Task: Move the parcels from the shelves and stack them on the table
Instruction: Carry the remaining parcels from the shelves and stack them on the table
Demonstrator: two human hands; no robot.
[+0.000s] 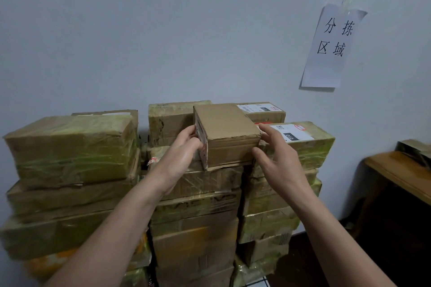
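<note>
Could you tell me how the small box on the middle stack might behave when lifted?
The small box probably stays stiff: its cardboard edges look square. It seems light, being small. Its bare cardboard should not slip.

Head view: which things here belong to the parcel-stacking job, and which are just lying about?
Job:
- plain brown parcel on top of the middle stack
- left hand gripping its left end
- right hand touching its right edge
- taped parcel stacks beneath and beside it

Lying about:
- paper sign on the wall
- wooden top at right; role unclear
</note>
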